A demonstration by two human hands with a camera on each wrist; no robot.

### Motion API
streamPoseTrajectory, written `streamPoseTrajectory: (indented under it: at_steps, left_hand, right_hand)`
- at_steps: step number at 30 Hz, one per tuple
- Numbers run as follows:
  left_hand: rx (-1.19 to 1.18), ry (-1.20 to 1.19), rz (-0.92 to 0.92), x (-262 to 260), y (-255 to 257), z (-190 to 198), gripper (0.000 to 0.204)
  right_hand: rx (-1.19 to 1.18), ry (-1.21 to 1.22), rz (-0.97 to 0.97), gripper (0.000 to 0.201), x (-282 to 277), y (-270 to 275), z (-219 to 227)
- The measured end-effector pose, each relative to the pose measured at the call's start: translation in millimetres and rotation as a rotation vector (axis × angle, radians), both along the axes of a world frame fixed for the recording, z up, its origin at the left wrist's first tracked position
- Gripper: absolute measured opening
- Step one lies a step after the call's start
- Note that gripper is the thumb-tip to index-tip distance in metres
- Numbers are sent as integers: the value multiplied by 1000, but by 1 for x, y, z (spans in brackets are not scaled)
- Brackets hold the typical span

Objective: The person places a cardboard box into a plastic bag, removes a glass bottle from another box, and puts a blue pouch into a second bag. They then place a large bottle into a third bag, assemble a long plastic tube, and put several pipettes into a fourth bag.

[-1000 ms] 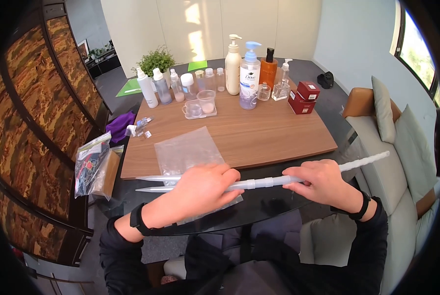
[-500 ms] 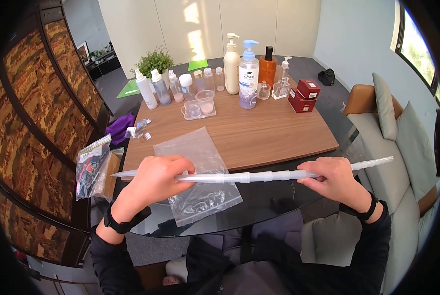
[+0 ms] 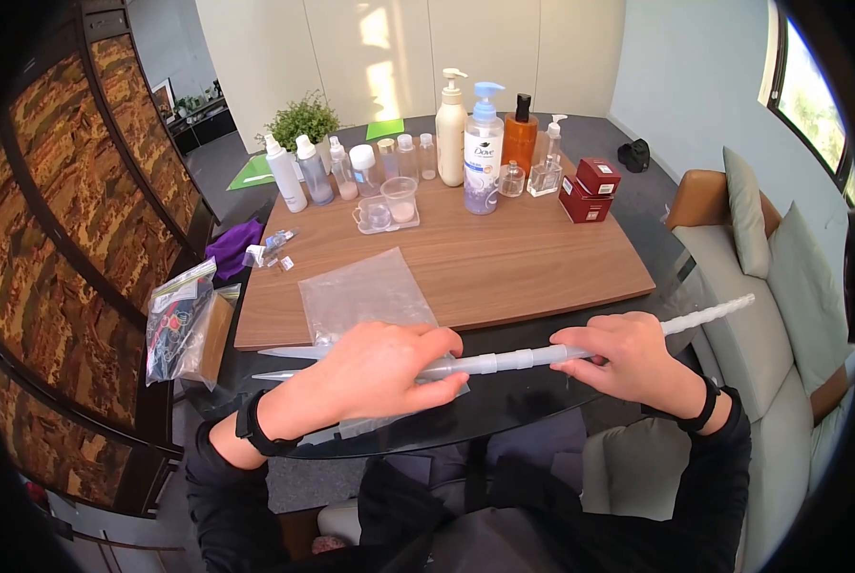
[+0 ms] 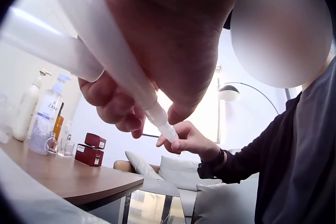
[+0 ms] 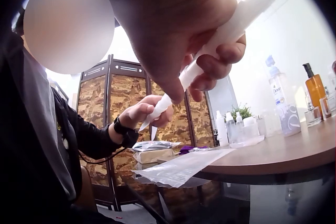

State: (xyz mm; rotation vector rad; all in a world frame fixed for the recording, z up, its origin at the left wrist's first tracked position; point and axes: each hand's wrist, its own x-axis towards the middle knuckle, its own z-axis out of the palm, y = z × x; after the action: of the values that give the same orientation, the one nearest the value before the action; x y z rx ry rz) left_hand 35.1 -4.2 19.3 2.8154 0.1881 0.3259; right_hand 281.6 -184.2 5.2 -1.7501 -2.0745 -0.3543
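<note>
A long chain of translucent plastic tubes, nested end to end (image 3: 508,360), lies across both hands above the table's near edge. My left hand (image 3: 380,371) grips its left part, where two tapered tips stick out beyond the palm. My right hand (image 3: 623,355) pinches it further right, and a thin ribbed end (image 3: 714,312) points out past that hand. In the left wrist view a separate wide tube (image 4: 58,53) rests against the left fingers, beside the chain. Below the left hand lies a clear plastic bag (image 3: 365,286), partly covered.
A wooden board (image 3: 532,263) carries several bottles, a small clear tray (image 3: 389,227) and red boxes (image 3: 587,204) toward its back. Packed bags (image 3: 181,320) and a purple cloth (image 3: 233,248) sit at the left. A sofa (image 3: 761,325) stands at the right.
My left hand went left along the tubes, then came back right. The tapered tips at left were close together half a second ago and are now spread. My right hand has shifted only slightly.
</note>
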Motion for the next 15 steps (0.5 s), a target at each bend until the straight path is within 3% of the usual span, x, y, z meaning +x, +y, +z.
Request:
streamPoseTrajectory:
  at_steps: [8,15]
  left_hand:
    - [-9,-55,-88,2,5,-7,24]
    - [-13,-96,20,-24,30,-2,33]
  right_hand:
    - [20,2,-5,23,2,2,-6]
    - [88,-44,-53,23,15,-6,1]
